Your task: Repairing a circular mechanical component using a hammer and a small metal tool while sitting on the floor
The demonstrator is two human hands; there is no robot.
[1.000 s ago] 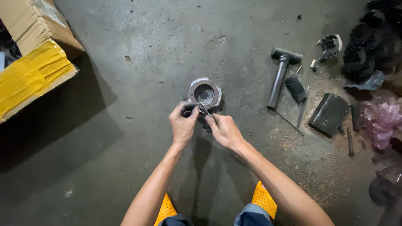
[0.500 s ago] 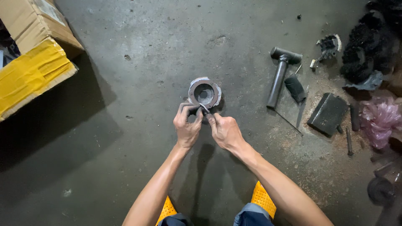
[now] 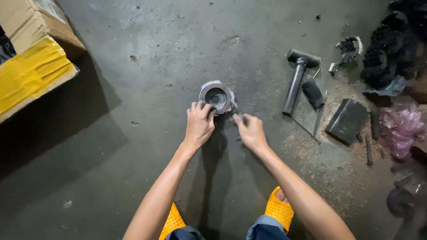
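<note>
Metal ring part [image 3: 216, 96]: floor centre, left hand [image 3: 199, 125] touching its near edge, right hand [image 3: 250, 130] just beside. Hammer [image 3: 297, 80] to right; block [image 3: 346, 121] further right. Cardboard box [image 3: 33, 53] far left.

I count two hands: my left hand [image 3: 199, 126] and my right hand [image 3: 251, 131]. I see one round metal ring part [image 3: 216, 96] on the floor by my left hand. On the right I count one hammer [image 3: 297, 79], one dark block [image 3: 346, 121] and one pink plastic bag [image 3: 401, 126]. Far left I see one cardboard box [image 3: 33, 53] with yellow tape. Near me I count two yellow sandals [image 3: 279, 209].
</note>
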